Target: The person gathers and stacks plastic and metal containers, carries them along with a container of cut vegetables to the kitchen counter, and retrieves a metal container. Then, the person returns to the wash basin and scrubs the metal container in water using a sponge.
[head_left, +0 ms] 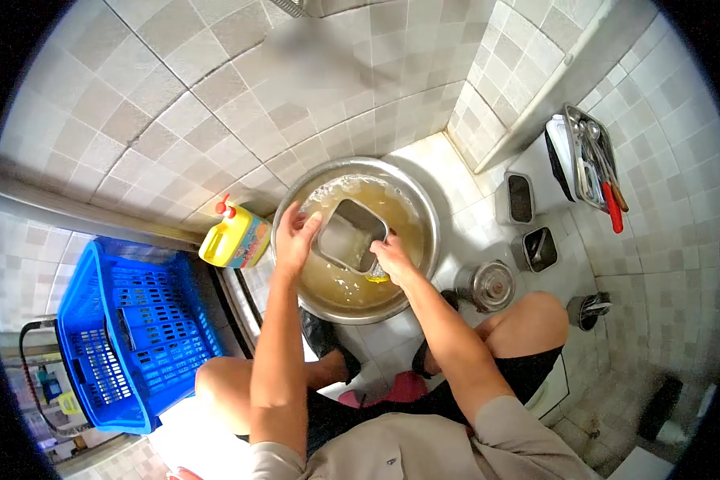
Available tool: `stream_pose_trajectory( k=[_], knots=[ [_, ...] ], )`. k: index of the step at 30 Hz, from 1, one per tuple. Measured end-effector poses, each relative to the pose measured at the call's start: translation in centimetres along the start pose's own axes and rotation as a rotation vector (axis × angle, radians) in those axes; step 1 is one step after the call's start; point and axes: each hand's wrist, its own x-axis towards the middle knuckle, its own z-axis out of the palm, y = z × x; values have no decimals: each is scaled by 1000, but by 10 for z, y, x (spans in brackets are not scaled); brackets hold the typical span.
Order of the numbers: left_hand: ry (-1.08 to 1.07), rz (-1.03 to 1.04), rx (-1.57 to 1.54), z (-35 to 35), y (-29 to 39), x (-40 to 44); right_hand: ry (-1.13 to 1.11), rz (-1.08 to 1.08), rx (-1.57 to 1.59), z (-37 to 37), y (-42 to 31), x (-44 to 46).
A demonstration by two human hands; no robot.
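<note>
A rectangular metal container [346, 240] with rounded corners is tilted over a wide steel basin [292, 300] of cloudy, foamy water. My left hand [298, 240] grips its left side, thumb at the rim and the other fingers partly hidden behind it. At the container's right rim, my right hand [394, 258] is closed. Under its fingers shows a small yellow and silvery scouring pad [378, 278], mostly hidden by the hand.
A yellow pump bottle [234, 238] stands left of the basin, near a blue plastic crate [156, 312]. On the right are a dark-bottomed metal container [520, 198], another metal container [540, 250], a round lidded pot [488, 286] and a utensil tray [588, 156]. Tiled walls enclose the space.
</note>
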Motion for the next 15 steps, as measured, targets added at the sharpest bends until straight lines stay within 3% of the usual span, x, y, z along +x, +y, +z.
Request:
stream_pose_trajectory(
  k=[2, 4, 8, 12, 14, 15],
  knots=[
    [228, -50, -139, 3, -27, -15, 51, 104, 51, 4, -8, -4],
    [88, -231, -347, 20, -12, -43, 42, 81, -32, 11, -13, -7],
    [148, -120, -514, 28, -39, -47, -100, -27, -44, 14, -9, -10],
    [292, 80, -372, 26, -36, -43, -298, 112, -85, 6, -33, -22],
    [341, 303, -89, 28, -7, -48, -272, 162, -336, 0, -25, -19],
    [385, 415, 104, 29, 2, -47, -239, 169, -294, -2, -15, -15]
  ],
)
